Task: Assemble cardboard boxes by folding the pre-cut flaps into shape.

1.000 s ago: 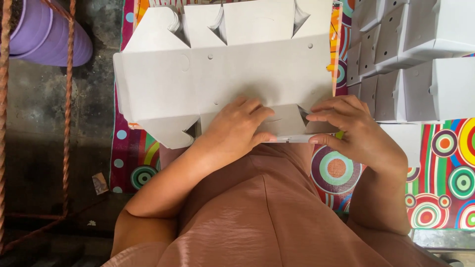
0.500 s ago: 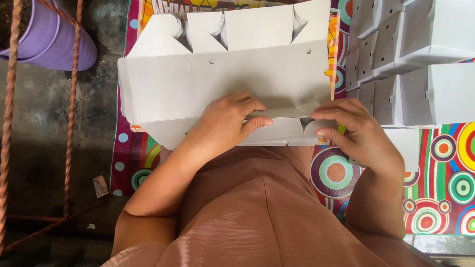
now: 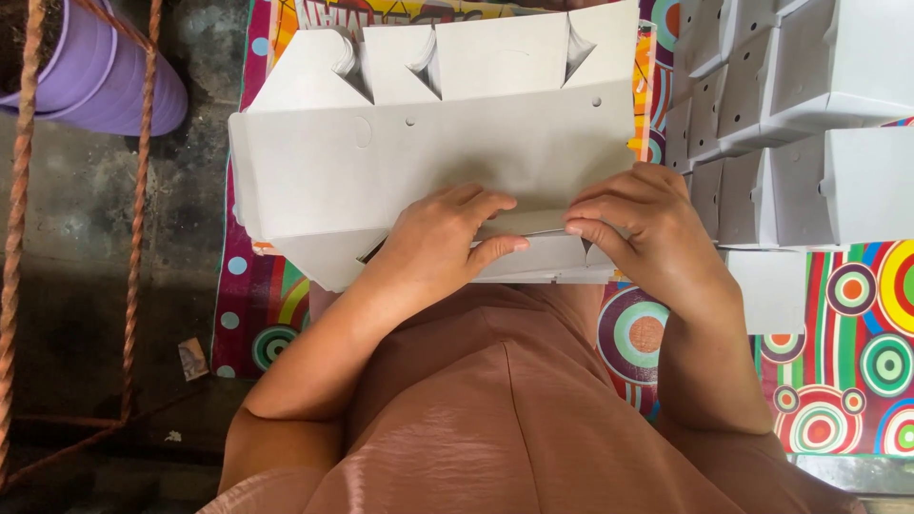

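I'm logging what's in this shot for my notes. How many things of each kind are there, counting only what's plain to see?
Flat white cardboard sheet under both hands: 1
Hands, left hand and right hand: 2
Stacks of folded white boxes at right: too overlapped to count singly, 1 group
Purple pot: 1
Patterned mat: 1
Total: 6

White flat box blank (image 3: 419, 162) centre on lap; folded white boxes (image 3: 809, 124) stacked at right.
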